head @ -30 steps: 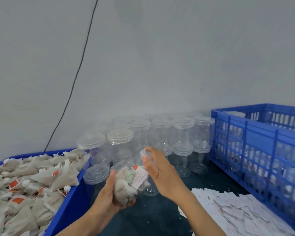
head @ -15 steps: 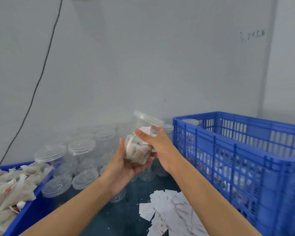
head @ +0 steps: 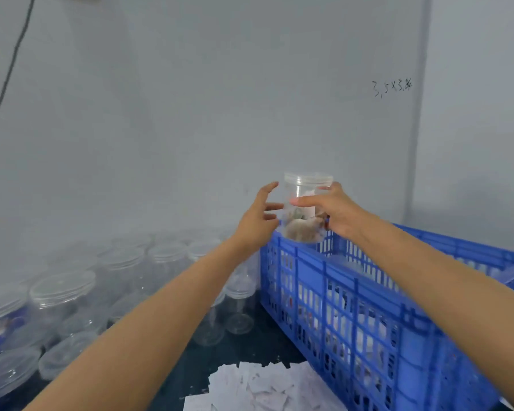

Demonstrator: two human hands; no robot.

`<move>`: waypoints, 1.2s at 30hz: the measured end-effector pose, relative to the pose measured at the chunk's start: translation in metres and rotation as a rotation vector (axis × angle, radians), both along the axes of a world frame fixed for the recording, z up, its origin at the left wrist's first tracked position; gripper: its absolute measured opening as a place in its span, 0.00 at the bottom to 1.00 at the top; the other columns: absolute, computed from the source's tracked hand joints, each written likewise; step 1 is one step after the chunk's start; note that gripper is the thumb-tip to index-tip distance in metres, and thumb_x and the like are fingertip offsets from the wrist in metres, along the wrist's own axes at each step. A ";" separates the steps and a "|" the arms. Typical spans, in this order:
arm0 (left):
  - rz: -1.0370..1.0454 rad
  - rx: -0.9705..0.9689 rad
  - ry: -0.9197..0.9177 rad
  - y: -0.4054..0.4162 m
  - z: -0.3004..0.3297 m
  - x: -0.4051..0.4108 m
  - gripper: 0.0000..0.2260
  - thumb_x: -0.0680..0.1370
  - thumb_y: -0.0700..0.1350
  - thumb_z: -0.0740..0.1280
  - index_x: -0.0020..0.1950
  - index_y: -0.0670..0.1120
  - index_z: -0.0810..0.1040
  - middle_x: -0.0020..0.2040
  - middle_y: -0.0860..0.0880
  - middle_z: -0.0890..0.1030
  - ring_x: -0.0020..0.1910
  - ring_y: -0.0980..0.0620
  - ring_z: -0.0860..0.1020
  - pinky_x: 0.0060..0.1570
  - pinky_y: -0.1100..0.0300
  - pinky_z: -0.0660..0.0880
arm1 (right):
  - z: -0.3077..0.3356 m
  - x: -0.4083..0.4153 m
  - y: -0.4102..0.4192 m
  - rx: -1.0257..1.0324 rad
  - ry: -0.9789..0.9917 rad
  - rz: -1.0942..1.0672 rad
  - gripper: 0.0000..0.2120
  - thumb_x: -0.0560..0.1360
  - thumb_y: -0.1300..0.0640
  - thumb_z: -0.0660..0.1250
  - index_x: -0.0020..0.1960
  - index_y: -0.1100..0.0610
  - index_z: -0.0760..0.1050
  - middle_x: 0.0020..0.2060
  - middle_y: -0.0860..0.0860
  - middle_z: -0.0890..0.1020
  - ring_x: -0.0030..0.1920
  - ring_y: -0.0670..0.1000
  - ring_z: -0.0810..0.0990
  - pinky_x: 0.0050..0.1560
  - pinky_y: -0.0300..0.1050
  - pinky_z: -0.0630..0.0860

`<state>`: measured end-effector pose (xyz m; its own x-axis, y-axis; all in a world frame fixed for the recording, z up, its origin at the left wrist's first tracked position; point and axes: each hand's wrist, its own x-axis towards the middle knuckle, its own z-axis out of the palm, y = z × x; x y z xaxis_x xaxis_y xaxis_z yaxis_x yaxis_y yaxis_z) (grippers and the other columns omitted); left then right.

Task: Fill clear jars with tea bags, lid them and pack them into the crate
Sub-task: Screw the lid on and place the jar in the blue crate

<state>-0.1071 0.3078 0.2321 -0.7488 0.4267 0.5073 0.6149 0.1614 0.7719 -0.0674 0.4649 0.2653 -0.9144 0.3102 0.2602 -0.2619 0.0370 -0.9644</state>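
A clear lidded jar (head: 304, 213) with tea bags in its lower half is held upright in the air above the near-left corner of the blue crate (head: 368, 295). My right hand (head: 336, 212) grips the jar from the right, thumb across its front. My left hand (head: 257, 221) is beside the jar on its left, fingers spread and straight, fingertips at or just off its wall. Through the crate's slotted wall I see filled jars inside.
Several empty clear jars with lids (head: 63, 292) stand and lie on the dark table to the left of the crate. A pile of white paper slips (head: 258, 387) lies at the front. A black cable (head: 3, 84) hangs down the grey wall.
The jar has been turned upright and carried up and to the right, over the crate's corner. My left hand has let go of its base and opened. The view has swung right.
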 end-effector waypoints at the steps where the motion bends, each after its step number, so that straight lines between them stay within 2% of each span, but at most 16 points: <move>1: -0.006 -0.058 0.038 0.013 0.004 -0.008 0.36 0.77 0.27 0.55 0.76 0.59 0.55 0.62 0.45 0.75 0.57 0.43 0.78 0.56 0.49 0.76 | 0.002 -0.009 0.012 0.010 0.000 -0.034 0.39 0.61 0.65 0.80 0.68 0.62 0.65 0.60 0.62 0.77 0.56 0.60 0.80 0.55 0.57 0.79; 3: -0.018 -0.141 0.083 0.032 0.006 -0.021 0.38 0.76 0.27 0.52 0.77 0.63 0.52 0.63 0.45 0.74 0.58 0.45 0.78 0.58 0.50 0.76 | 0.000 -0.024 0.029 0.043 -0.013 -0.098 0.39 0.61 0.66 0.80 0.67 0.62 0.66 0.59 0.62 0.77 0.56 0.60 0.80 0.56 0.60 0.79; 6: -0.007 -0.225 0.119 0.061 -0.001 -0.047 0.32 0.79 0.32 0.51 0.77 0.61 0.56 0.66 0.44 0.74 0.59 0.47 0.76 0.58 0.56 0.74 | -0.009 -0.046 0.051 0.072 -0.096 -0.178 0.40 0.60 0.66 0.81 0.67 0.61 0.65 0.58 0.61 0.77 0.55 0.59 0.80 0.54 0.61 0.79; 8: -0.001 -0.261 0.100 0.074 -0.008 -0.064 0.24 0.82 0.38 0.50 0.75 0.57 0.61 0.58 0.44 0.76 0.50 0.46 0.75 0.46 0.60 0.71 | -0.019 -0.054 0.061 0.097 -0.195 -0.199 0.42 0.61 0.65 0.80 0.68 0.60 0.62 0.56 0.60 0.77 0.51 0.58 0.79 0.44 0.58 0.80; 10: 0.000 -0.282 0.060 0.080 -0.015 -0.077 0.18 0.84 0.43 0.49 0.72 0.55 0.67 0.52 0.46 0.76 0.48 0.49 0.72 0.43 0.62 0.70 | -0.032 -0.059 0.067 0.145 -0.301 -0.192 0.42 0.63 0.65 0.80 0.69 0.59 0.59 0.52 0.59 0.74 0.46 0.57 0.75 0.33 0.51 0.72; 11: 0.002 -0.293 0.048 0.082 -0.019 -0.082 0.17 0.84 0.45 0.49 0.70 0.54 0.69 0.52 0.47 0.76 0.49 0.50 0.73 0.47 0.60 0.70 | -0.039 -0.064 0.070 0.155 -0.354 -0.179 0.41 0.63 0.65 0.80 0.68 0.59 0.59 0.52 0.59 0.73 0.48 0.59 0.74 0.34 0.54 0.72; 14: 0.037 -0.362 0.053 0.083 -0.031 -0.095 0.17 0.85 0.50 0.48 0.66 0.52 0.73 0.59 0.46 0.78 0.58 0.47 0.75 0.63 0.49 0.69 | -0.058 -0.077 0.072 0.166 -0.454 -0.122 0.43 0.63 0.64 0.80 0.70 0.58 0.60 0.65 0.61 0.70 0.64 0.68 0.69 0.50 0.78 0.69; 15: 0.058 -0.380 0.056 0.083 -0.033 -0.098 0.19 0.85 0.51 0.46 0.65 0.52 0.74 0.61 0.46 0.78 0.61 0.46 0.75 0.65 0.47 0.68 | -0.062 -0.082 0.071 0.157 -0.477 -0.108 0.46 0.62 0.62 0.81 0.72 0.58 0.57 0.68 0.61 0.68 0.66 0.69 0.67 0.53 0.79 0.67; 17: 0.097 -0.373 0.042 0.081 -0.038 -0.104 0.22 0.85 0.54 0.45 0.63 0.52 0.76 0.62 0.45 0.78 0.62 0.46 0.75 0.66 0.47 0.66 | -0.070 -0.093 0.070 0.147 -0.490 -0.087 0.48 0.63 0.61 0.81 0.73 0.57 0.56 0.66 0.60 0.69 0.64 0.66 0.70 0.50 0.70 0.74; 20: 0.131 -0.363 -0.004 0.075 -0.044 -0.109 0.26 0.84 0.58 0.42 0.60 0.52 0.79 0.57 0.46 0.80 0.59 0.46 0.76 0.65 0.49 0.68 | -0.084 -0.105 0.063 0.160 -0.513 -0.065 0.38 0.66 0.62 0.78 0.70 0.59 0.62 0.50 0.57 0.76 0.41 0.53 0.75 0.32 0.48 0.71; 23: 0.156 -0.421 0.020 0.073 -0.049 -0.113 0.30 0.83 0.59 0.42 0.55 0.50 0.81 0.51 0.45 0.81 0.57 0.45 0.76 0.64 0.50 0.69 | -0.095 -0.115 0.059 0.147 -0.520 -0.057 0.32 0.72 0.66 0.71 0.72 0.59 0.61 0.53 0.57 0.78 0.41 0.53 0.77 0.35 0.45 0.74; 25: 0.176 -0.477 0.098 0.074 -0.051 -0.115 0.30 0.83 0.59 0.43 0.53 0.48 0.83 0.51 0.40 0.81 0.58 0.41 0.75 0.64 0.48 0.68 | -0.097 -0.114 0.056 0.171 -0.539 0.017 0.30 0.74 0.61 0.70 0.72 0.60 0.61 0.56 0.58 0.78 0.44 0.54 0.80 0.36 0.44 0.76; 28: 0.216 -0.550 0.190 0.075 -0.055 -0.119 0.30 0.83 0.58 0.43 0.55 0.47 0.83 0.57 0.44 0.81 0.61 0.42 0.74 0.65 0.47 0.67 | -0.094 -0.108 0.053 0.187 -0.575 0.109 0.22 0.76 0.56 0.68 0.68 0.60 0.67 0.45 0.56 0.78 0.35 0.51 0.77 0.31 0.43 0.74; 32: 0.283 -0.712 0.246 0.077 -0.057 -0.118 0.26 0.84 0.55 0.42 0.65 0.48 0.76 0.62 0.42 0.77 0.65 0.41 0.70 0.65 0.46 0.64 | -0.087 -0.104 0.065 0.277 -0.724 0.003 0.20 0.77 0.70 0.55 0.69 0.64 0.65 0.55 0.62 0.75 0.47 0.58 0.77 0.36 0.49 0.79; 34: 0.288 -0.731 0.234 0.073 -0.057 -0.113 0.25 0.84 0.54 0.42 0.68 0.47 0.73 0.61 0.41 0.76 0.64 0.40 0.70 0.64 0.45 0.63 | -0.075 -0.103 0.064 0.346 -0.755 -0.092 0.23 0.75 0.74 0.53 0.69 0.66 0.62 0.62 0.63 0.70 0.57 0.61 0.75 0.51 0.55 0.78; 36: 0.295 -0.685 0.224 0.064 -0.058 -0.107 0.20 0.85 0.50 0.46 0.75 0.48 0.63 0.62 0.41 0.74 0.64 0.38 0.69 0.63 0.45 0.63 | -0.064 -0.105 0.061 0.470 -0.699 -0.189 0.24 0.75 0.74 0.53 0.70 0.67 0.62 0.65 0.62 0.67 0.59 0.61 0.71 0.57 0.54 0.73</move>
<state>-0.2145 0.3721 0.1746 -0.7911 0.4983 0.3549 0.6016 0.7390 0.3034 -0.1725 0.5260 0.2012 -0.8562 0.4749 -0.2033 0.4370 0.4558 -0.7755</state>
